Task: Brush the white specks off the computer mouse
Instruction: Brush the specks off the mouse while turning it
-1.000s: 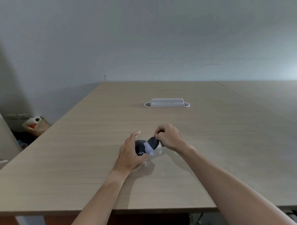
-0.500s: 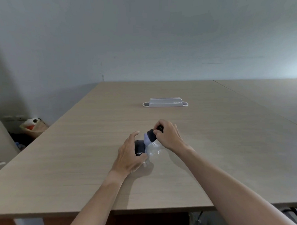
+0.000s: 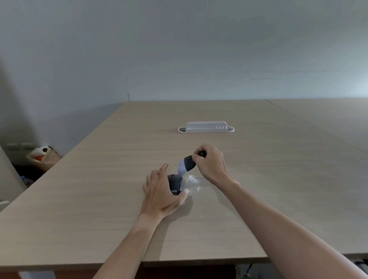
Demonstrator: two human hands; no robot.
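The dark mouse (image 3: 174,185) is held on the wooden bench (image 3: 93,188), near its middle, gripped by the left hand (image 3: 160,192). A brush (image 3: 186,165) is pinched in the right hand (image 3: 211,163), its pale bristles angled down at the mouse's far end. White specks (image 3: 192,179) are scattered just right of the mouse. A white holder (image 3: 206,127) is seen farther back.

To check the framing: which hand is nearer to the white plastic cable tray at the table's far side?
Right. The right hand, holding the brush, is closer below the white plastic cable tray; the left hand lies farther back.
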